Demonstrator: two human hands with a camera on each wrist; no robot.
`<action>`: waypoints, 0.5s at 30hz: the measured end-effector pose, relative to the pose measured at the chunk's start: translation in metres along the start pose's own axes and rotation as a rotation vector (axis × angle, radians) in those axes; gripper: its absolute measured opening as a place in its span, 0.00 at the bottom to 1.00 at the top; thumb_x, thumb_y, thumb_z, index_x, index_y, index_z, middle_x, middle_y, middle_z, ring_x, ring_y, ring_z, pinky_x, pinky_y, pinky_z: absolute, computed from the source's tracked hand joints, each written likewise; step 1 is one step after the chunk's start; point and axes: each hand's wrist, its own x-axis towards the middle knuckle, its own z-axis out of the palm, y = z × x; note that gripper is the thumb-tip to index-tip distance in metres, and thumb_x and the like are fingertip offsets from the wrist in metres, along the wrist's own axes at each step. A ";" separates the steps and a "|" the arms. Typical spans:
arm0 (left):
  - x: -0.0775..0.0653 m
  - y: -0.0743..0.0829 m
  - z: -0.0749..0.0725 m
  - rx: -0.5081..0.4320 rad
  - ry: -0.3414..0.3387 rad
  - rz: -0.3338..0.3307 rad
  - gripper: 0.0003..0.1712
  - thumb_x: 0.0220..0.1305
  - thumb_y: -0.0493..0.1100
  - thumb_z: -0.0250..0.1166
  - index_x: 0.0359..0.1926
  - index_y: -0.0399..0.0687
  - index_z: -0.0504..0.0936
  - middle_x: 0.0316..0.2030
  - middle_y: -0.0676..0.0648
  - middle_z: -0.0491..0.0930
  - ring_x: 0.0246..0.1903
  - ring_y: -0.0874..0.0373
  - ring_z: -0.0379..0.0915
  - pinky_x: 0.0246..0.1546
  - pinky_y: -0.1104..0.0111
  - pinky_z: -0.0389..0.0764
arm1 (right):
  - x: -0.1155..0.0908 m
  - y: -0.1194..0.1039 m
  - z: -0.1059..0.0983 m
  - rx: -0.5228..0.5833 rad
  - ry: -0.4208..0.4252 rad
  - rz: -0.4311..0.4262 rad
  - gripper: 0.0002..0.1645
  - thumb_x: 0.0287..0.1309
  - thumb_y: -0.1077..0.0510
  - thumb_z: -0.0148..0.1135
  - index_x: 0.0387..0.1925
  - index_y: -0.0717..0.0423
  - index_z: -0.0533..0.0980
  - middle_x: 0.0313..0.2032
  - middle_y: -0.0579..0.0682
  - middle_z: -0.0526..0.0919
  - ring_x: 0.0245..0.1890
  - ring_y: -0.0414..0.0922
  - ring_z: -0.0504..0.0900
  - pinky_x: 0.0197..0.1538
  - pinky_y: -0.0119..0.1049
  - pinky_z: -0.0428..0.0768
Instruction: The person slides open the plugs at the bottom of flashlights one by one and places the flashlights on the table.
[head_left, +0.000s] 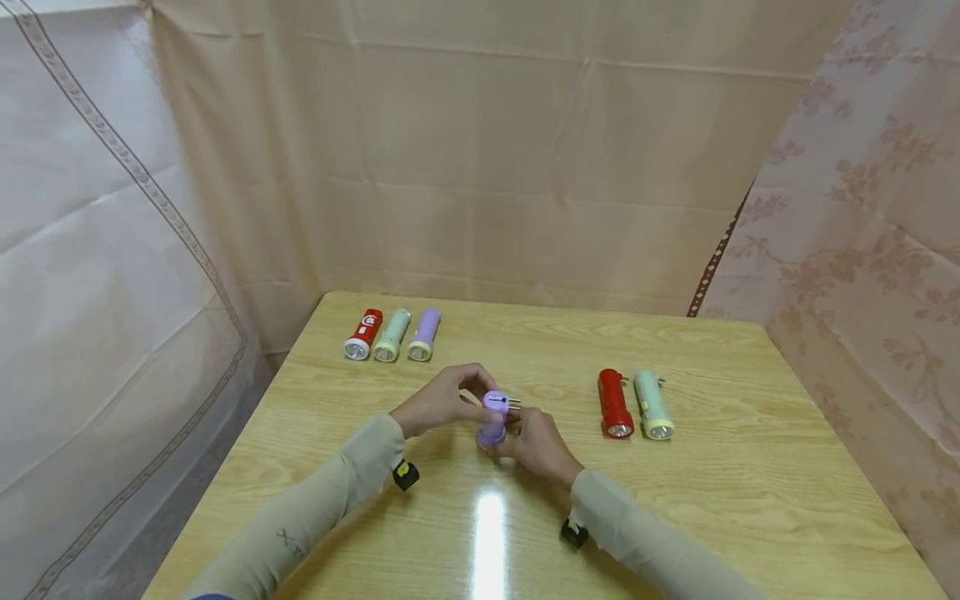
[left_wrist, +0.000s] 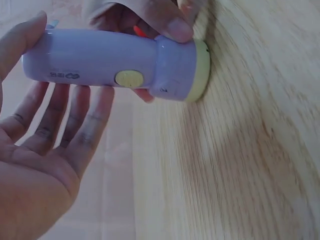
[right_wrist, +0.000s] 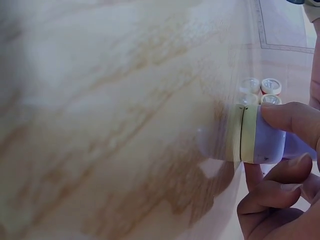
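A purple flashlight (head_left: 492, 431) with a pale yellow rim stands upright, head down, at the middle of the table. Metal plug prongs (head_left: 514, 404) stick out to the right near its tail end. My left hand (head_left: 441, 405) holds the tail end between thumb and fingers; in the left wrist view the yellow switch (left_wrist: 129, 78) shows on the body. Lower down, my right hand (head_left: 542, 447) grips the flashlight by its head, thumb on one side and fingers on the other. In the right wrist view the yellow rim (right_wrist: 248, 134) meets its reflection on the tabletop.
Back left on the wooden table (head_left: 750, 500) lie a red flashlight (head_left: 364, 333), a mint green one (head_left: 393, 335) and a purple one (head_left: 425, 334). Toward the right lie another red flashlight (head_left: 615, 404) and another mint one (head_left: 653, 405), prongs out. Curtains (head_left: 480, 167) hang around the table.
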 end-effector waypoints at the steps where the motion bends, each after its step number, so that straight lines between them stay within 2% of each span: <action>1: 0.000 0.000 0.000 -0.006 -0.003 0.011 0.22 0.48 0.44 0.77 0.43 0.48 0.78 0.41 0.47 0.78 0.44 0.50 0.73 0.45 0.59 0.78 | 0.000 0.000 0.000 0.003 -0.001 0.000 0.21 0.43 0.53 0.77 0.42 0.50 0.82 0.37 0.43 0.84 0.43 0.45 0.80 0.45 0.41 0.78; 5: 0.000 -0.001 0.000 -0.018 0.000 0.038 0.23 0.47 0.43 0.77 0.44 0.48 0.78 0.42 0.47 0.78 0.44 0.52 0.74 0.45 0.60 0.80 | -0.001 -0.001 -0.001 0.009 -0.004 -0.009 0.22 0.45 0.52 0.76 0.44 0.50 0.81 0.39 0.44 0.84 0.43 0.45 0.80 0.46 0.42 0.78; 9: 0.001 -0.001 0.000 0.000 0.016 0.053 0.22 0.49 0.45 0.76 0.45 0.51 0.79 0.42 0.48 0.79 0.45 0.53 0.75 0.45 0.61 0.81 | -0.001 0.001 0.000 0.015 -0.003 -0.012 0.27 0.46 0.52 0.75 0.50 0.52 0.79 0.43 0.47 0.83 0.45 0.47 0.80 0.49 0.45 0.79; 15: 0.002 -0.004 0.000 0.051 0.100 0.038 0.21 0.51 0.53 0.74 0.46 0.55 0.80 0.42 0.51 0.81 0.44 0.55 0.76 0.43 0.62 0.81 | -0.004 0.004 0.003 0.080 0.014 0.056 0.30 0.48 0.50 0.74 0.54 0.46 0.75 0.47 0.47 0.81 0.50 0.49 0.78 0.55 0.49 0.75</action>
